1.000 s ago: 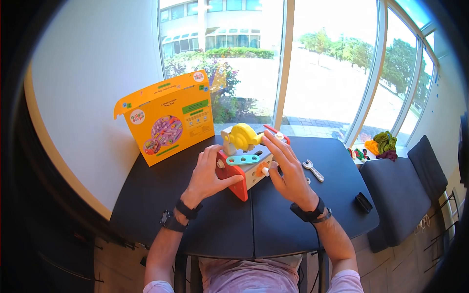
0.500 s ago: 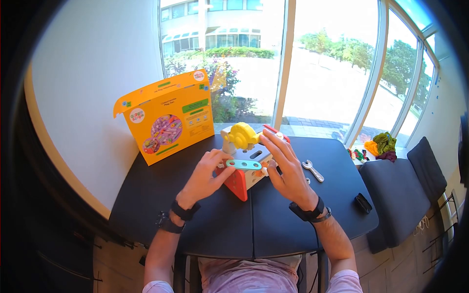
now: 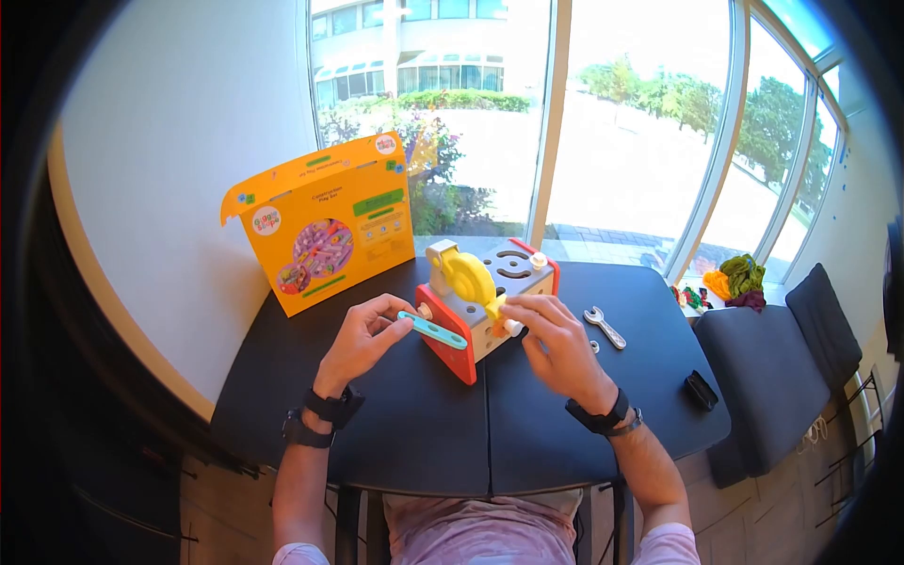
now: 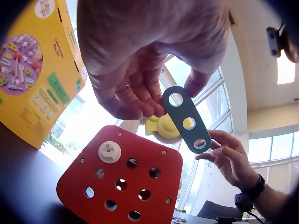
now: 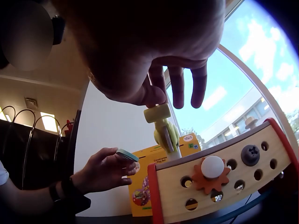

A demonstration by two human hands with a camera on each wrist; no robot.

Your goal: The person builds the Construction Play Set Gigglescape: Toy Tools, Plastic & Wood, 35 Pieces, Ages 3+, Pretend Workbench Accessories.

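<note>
A teal strip with three holes is pinched at one end by my left hand, its other end over the red side panel of a toy workbench. My right hand pinches the small end block of a yellow toy piece with a rounded body, above the workbench's grey top. On the wooden front, an orange gear carries a white knob, with a dark screw head to its right. A white bolt head sits in the red panel.
A toy wrench lies on the black table right of the workbench, near a small black case. An orange box stands at the back left, before the windows. A dark chair is at right.
My left hand has drawn back left and down with the teal strip, away from the workbench top. The right hand has moved down, and the yellow piece now leans forward with it.
</note>
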